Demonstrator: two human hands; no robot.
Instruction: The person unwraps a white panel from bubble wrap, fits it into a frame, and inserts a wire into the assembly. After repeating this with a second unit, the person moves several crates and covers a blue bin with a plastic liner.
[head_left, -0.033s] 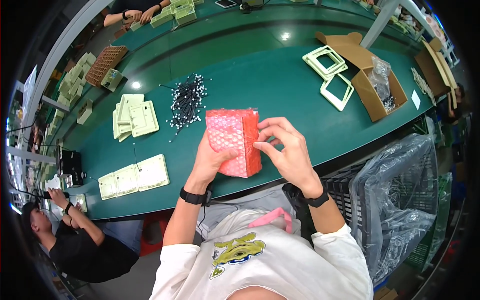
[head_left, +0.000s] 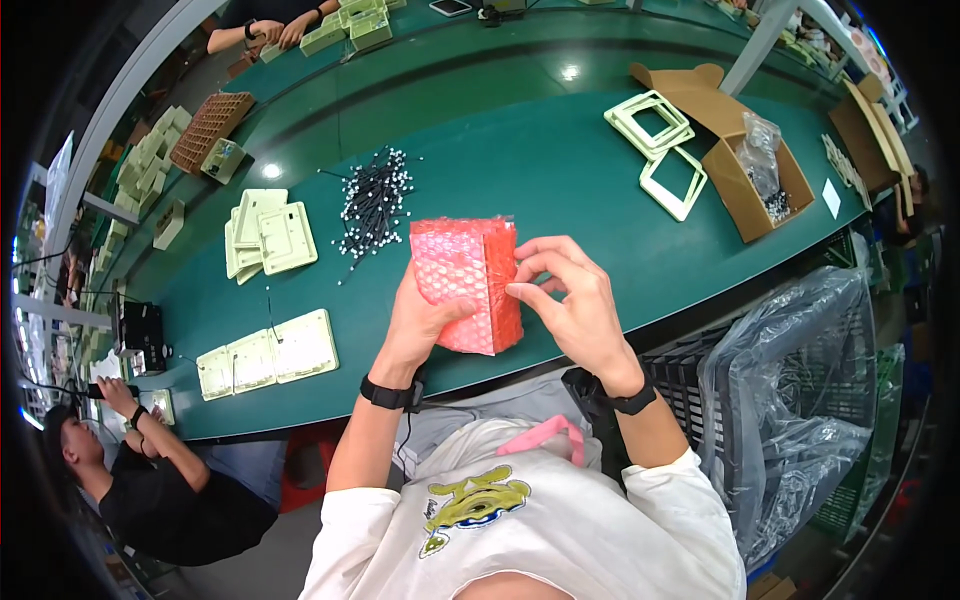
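My left hand (head_left: 415,318) is wrapped around the left side of a red bubble-wrap bag (head_left: 455,280), with the thumb across its front. The bag is held upright above the near edge of the green table; its contents cannot be seen. At the bag's right edge, the thumb and fingers of my right hand (head_left: 575,300) pinch the red plastic. Beyond the bag lies a pile of short black cables with white ends (head_left: 375,205). Left of my left hand, several pale green panels (head_left: 275,352) rest in a row, thin dark wires standing up from them.
Further left is a stack of pale green covers (head_left: 285,237). Pale green frames (head_left: 673,185) lie at the right, beside an open cardboard box (head_left: 740,190) with clear plastic inside. A plastic-draped dark crate (head_left: 700,400) stands by my right arm. A co-worker (head_left: 180,490) sits at the left.
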